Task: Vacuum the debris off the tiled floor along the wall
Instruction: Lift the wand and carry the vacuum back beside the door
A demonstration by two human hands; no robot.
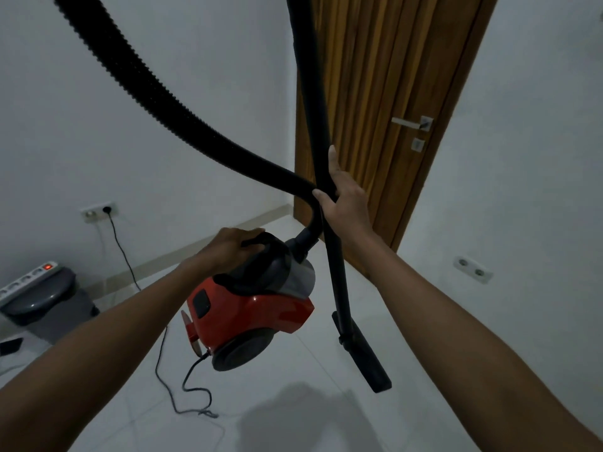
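A red and grey canister vacuum [257, 308] hangs above the white tiled floor [293, 419], tilted, with my left hand [228, 246] gripping its black top handle. My right hand [346, 200] grips the black wand [321, 151] together with a loop of the ribbed black hose [137, 83], which runs up and off the top left. The flat floor nozzle [368, 363] at the wand's lower end hangs off the floor. No debris is plainly visible on the tiles.
The vacuum's cord [169, 363] trails over the floor to a wall socket [98, 212]. A grey lidded bin [45, 301] with a power strip [29, 275] on it stands at the left. A wooden door [391, 125] is ahead; another socket [473, 270] sits on the right wall.
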